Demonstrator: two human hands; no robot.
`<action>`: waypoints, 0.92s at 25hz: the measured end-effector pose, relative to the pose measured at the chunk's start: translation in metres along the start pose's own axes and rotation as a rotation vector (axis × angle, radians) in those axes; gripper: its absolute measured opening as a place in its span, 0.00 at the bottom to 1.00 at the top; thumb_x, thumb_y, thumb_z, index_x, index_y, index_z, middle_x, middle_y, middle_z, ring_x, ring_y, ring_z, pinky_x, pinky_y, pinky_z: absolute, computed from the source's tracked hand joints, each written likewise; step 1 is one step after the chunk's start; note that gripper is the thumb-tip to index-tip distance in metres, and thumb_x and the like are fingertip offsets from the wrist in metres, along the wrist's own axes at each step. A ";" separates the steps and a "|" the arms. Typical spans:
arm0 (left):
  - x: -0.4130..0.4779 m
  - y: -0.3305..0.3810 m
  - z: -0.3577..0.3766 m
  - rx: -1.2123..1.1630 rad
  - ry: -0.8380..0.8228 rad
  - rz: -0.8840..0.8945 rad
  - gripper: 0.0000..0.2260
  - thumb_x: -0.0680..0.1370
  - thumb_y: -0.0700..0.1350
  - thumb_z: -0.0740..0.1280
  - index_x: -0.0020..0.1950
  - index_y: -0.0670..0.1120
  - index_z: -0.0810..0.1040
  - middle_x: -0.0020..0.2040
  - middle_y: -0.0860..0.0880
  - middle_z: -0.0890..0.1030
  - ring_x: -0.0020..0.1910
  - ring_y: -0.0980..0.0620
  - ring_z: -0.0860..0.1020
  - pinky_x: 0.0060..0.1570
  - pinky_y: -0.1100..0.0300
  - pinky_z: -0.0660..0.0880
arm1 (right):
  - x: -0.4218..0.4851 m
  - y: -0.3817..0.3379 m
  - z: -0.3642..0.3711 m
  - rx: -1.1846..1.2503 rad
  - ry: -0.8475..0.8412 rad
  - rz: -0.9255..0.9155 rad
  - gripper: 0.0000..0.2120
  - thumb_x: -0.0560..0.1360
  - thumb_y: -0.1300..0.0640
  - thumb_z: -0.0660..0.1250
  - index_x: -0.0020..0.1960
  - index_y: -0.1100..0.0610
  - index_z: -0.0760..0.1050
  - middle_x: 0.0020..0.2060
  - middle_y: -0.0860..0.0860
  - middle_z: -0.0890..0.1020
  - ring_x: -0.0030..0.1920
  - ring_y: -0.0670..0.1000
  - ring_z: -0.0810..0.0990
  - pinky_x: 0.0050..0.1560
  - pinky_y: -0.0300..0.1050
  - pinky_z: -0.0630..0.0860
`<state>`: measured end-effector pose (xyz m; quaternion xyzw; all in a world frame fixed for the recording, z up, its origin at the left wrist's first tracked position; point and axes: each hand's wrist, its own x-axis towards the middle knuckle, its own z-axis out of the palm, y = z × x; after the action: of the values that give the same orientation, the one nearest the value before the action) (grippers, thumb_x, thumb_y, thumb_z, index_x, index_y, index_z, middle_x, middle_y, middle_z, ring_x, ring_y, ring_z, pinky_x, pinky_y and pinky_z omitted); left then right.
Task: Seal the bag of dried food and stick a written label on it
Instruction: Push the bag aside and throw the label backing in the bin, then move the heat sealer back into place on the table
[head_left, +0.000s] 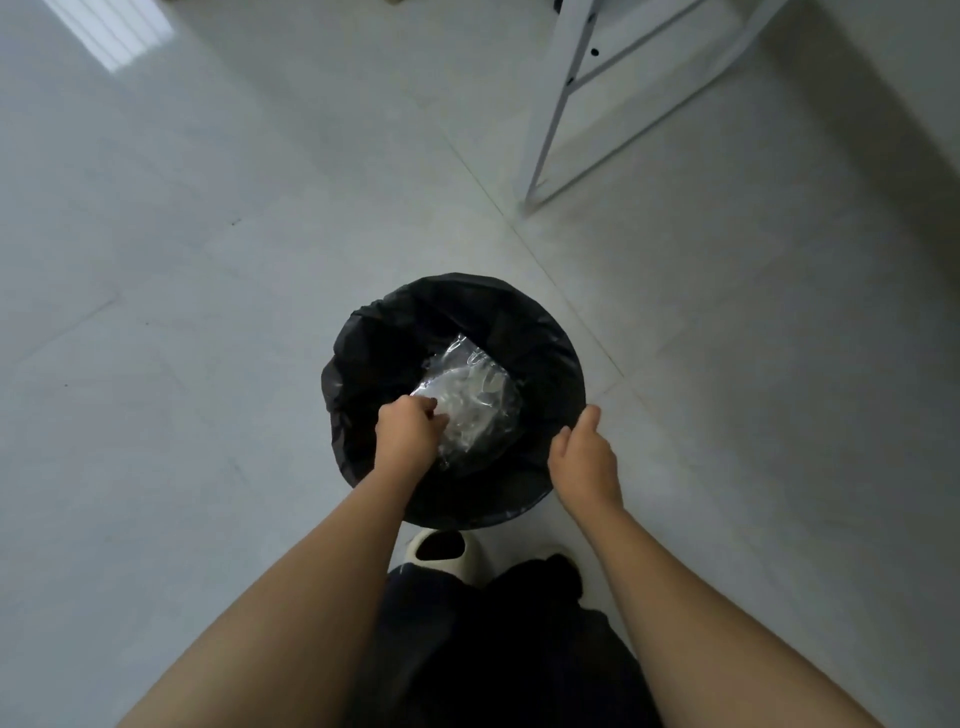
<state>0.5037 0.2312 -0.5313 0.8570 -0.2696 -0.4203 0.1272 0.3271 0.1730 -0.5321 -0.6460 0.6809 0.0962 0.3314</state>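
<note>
Our left hand (410, 431) was curled shut on one crinkled clear plastic bag (470, 400) inside the round black-lined bin (550, 343); our right hand (584, 457), loosely open and empty, touched its rim.
</note>
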 end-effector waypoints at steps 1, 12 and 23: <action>0.002 -0.001 0.002 0.030 0.000 -0.021 0.04 0.78 0.40 0.65 0.47 0.42 0.79 0.43 0.39 0.81 0.41 0.43 0.79 0.40 0.56 0.75 | -0.001 -0.001 0.000 0.014 -0.001 -0.005 0.11 0.80 0.58 0.52 0.58 0.63 0.60 0.36 0.58 0.74 0.40 0.63 0.77 0.36 0.50 0.70; -0.152 0.114 -0.131 -0.011 0.063 0.111 0.13 0.79 0.42 0.58 0.57 0.40 0.79 0.43 0.42 0.83 0.42 0.45 0.79 0.47 0.53 0.75 | -0.124 -0.086 -0.158 -0.107 -0.080 -0.288 0.24 0.80 0.48 0.50 0.72 0.60 0.58 0.71 0.56 0.65 0.70 0.55 0.65 0.68 0.50 0.63; -0.390 0.284 -0.240 -0.080 -0.009 0.642 0.16 0.81 0.44 0.57 0.67 0.44 0.72 0.68 0.48 0.74 0.67 0.50 0.71 0.64 0.60 0.65 | -0.322 -0.093 -0.404 0.219 0.431 -0.168 0.20 0.79 0.53 0.49 0.65 0.59 0.70 0.62 0.56 0.76 0.62 0.57 0.73 0.62 0.51 0.67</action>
<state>0.3963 0.2180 -0.0036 0.7207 -0.5097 -0.3729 0.2858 0.2654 0.1963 -0.0114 -0.6662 0.6861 -0.1461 0.2533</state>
